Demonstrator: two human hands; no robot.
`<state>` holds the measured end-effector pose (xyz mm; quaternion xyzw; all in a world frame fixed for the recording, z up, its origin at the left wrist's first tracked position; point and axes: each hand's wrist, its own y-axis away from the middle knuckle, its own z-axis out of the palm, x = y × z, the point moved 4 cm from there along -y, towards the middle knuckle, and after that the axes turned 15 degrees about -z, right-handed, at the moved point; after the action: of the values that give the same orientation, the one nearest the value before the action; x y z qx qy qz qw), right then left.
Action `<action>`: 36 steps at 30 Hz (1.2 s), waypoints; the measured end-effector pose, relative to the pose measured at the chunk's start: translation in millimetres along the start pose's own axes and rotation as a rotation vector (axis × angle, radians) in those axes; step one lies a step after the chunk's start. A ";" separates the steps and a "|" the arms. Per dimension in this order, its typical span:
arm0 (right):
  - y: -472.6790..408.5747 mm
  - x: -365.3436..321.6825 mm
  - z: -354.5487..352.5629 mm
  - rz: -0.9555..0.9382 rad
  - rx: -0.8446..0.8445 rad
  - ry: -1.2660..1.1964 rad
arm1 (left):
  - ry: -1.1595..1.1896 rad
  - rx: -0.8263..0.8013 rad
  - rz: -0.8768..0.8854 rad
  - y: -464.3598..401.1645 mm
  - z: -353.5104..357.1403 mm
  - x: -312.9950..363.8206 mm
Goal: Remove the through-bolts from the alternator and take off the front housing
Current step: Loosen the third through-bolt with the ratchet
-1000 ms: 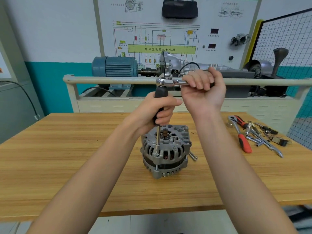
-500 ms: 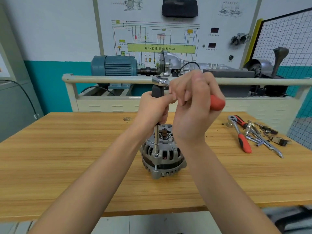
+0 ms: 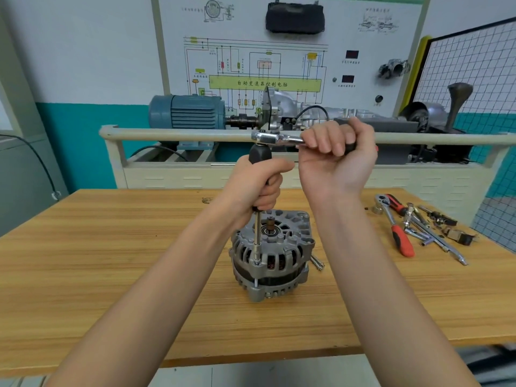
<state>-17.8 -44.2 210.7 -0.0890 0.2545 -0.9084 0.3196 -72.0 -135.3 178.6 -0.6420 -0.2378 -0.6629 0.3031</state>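
1. Risk, as a judgement: the alternator (image 3: 272,255) stands free on the worktop (image 3: 111,275), on its rear end with nothing clamping it. A hard pull on the ratchet wrench (image 3: 279,139) could spin or tip the whole unit instead of turning the through-bolt (image 3: 256,263).
2. The tool stack is tall: the ratchet sits on a black-handled extension driver (image 3: 259,157) whose thin shaft (image 3: 257,233) runs down to the bolt at the housing's 7 o'clock edge. Any lean in the shaft could lift the socket off the bolt head and round it.
3. Two loose bolts (image 3: 317,262) lie on the worktop just beside the alternator at its 3 o'clock side; a sliding alternator could knock them away.
4. The left hand (image 3: 259,182) is wrapped tight round the black driver handle, fingers curled, keeping it upright over the bolt.
5. The right hand (image 3: 335,157) is closed as a fist round the ratchet's grip, palm towards the camera, at 3 o'clock from the ratchet head.
6. The alternator sits near the worktop's centre, front housing (image 3: 282,236) uppermost and not yet off.
7. A second, red-handled ratchet (image 3: 396,227) and other loose tools lie well apart at 3 o'clock.
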 end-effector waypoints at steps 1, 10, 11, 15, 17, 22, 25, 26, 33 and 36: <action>6.4 -1.9 3.2 -0.052 -0.067 0.058 | 0.002 0.048 0.008 -0.2 -0.7 0.2; 55.9 0.1 34.3 -0.627 -0.545 0.552 | -0.016 0.266 0.050 0.5 -0.5 -1.3; 51.1 -1.2 32.6 -0.575 -0.521 0.507 | -0.009 0.240 0.052 0.1 -1.6 -2.2; 20.1 -4.6 19.1 -0.206 -0.284 0.218 | -0.022 0.079 0.075 0.2 -6.9 -2.7; 4.9 -1.5 10.4 -0.005 -0.128 0.098 | 0.008 -0.112 0.038 1.7 -7.8 -0.7; -13.3 9.4 -1.8 0.169 0.119 -0.069 | 0.007 -0.288 -0.062 1.9 -1.9 1.9; -3.8 3.8 2.6 0.046 0.033 0.009 | 0.027 -0.171 -0.068 0.3 -1.5 -0.5; 2.3 0.8 4.9 -0.008 -0.022 0.049 | 0.026 -0.116 -0.057 -0.4 -1.8 -1.2; 61.4 -2.2 34.4 -0.695 -0.586 0.597 | 0.000 0.281 0.031 1.5 2.7 -0.1; 63.7 -1.0 36.1 -0.733 -0.610 0.630 | 0.023 0.300 0.061 0.9 2.3 -1.1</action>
<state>28.8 -100.6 208.5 0.0155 0.5407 -0.8280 -0.1477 -69.7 -134.3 177.6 -0.5887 -0.3110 -0.6178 0.4184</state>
